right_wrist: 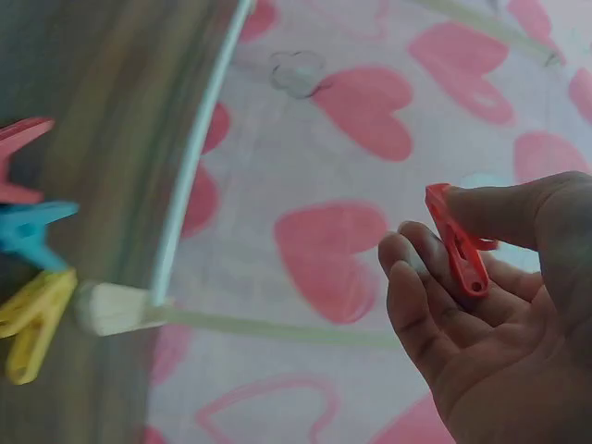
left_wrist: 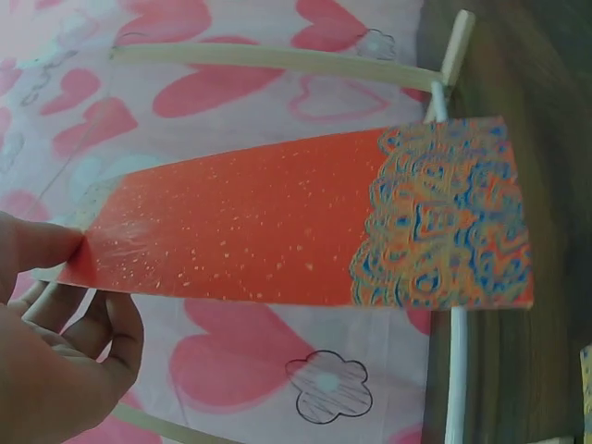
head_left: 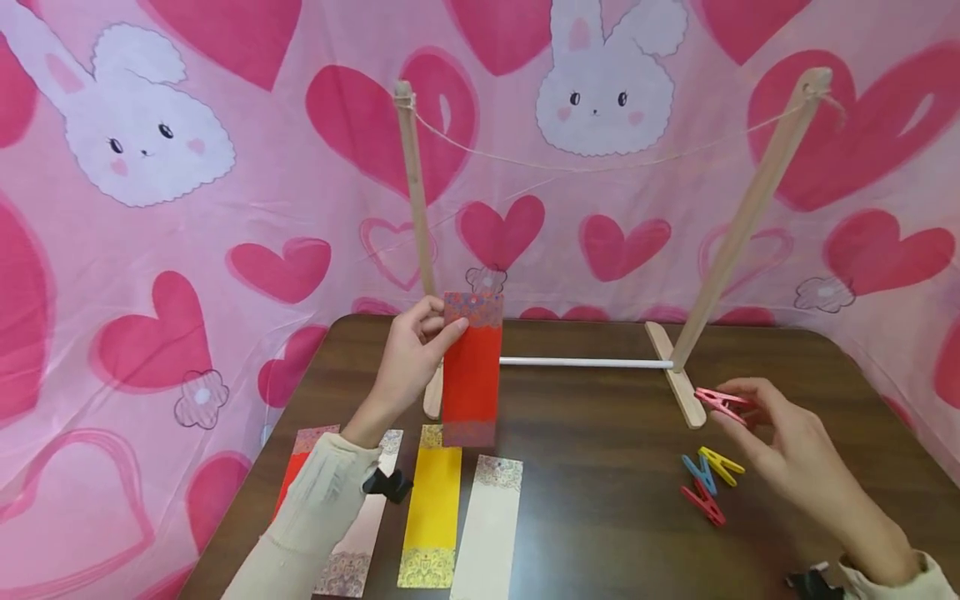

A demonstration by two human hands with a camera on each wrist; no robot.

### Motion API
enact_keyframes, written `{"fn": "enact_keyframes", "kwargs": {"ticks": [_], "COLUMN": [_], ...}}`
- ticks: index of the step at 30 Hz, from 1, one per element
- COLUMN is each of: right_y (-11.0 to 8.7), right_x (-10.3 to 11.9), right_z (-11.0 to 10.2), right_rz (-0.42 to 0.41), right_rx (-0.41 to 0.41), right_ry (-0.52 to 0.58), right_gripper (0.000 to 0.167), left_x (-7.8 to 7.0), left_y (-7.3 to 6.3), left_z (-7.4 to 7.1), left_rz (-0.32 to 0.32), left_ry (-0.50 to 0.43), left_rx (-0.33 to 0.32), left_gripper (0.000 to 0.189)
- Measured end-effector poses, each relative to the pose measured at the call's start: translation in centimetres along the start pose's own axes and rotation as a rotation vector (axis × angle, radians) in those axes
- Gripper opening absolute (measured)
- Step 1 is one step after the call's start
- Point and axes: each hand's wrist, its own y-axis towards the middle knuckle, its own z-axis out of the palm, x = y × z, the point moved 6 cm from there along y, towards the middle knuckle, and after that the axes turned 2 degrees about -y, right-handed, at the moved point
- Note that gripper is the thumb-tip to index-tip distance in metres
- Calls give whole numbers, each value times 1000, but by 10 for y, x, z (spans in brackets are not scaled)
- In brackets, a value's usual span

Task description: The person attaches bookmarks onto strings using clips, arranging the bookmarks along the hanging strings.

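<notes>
The red card [head_left: 472,379] could swing or slip, as the left hand [head_left: 408,346] pinches only its upper left edge; the pink peg [head_left: 722,402] might drop if the right hand [head_left: 791,437] loosens its pinch. The left hand reaches forward, the card upright beyond the yellow card [head_left: 431,508]; the right hovers beyond the blue peg [head_left: 700,474].

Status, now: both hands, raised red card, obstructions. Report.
Left hand pinching red card near upper end. Right hand holding clothespin. Card off the string. Nothing visibly in the way.
</notes>
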Motion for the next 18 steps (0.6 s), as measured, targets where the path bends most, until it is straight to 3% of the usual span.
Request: {"fn": "enact_keyframes", "kwargs": {"ticks": [7,14,18], "right_y": [26,67,88], "right_x": [30,65,85], "right_z": [-8,-19,-19], "right_rz": [-178,-323,-394], "right_rx": [19,64,76], "right_ry": [-41,-52,-46], "right_gripper": [52,54,58], "left_x": [-5,-33,-37], "left_y": [13,43,52], "left_z": [-4,-12,-23], "left_rz": [-16,91,90], "left_ry": [5,15,43], "left_rx": [14,29,10], "left_gripper": [21,16,17]}}
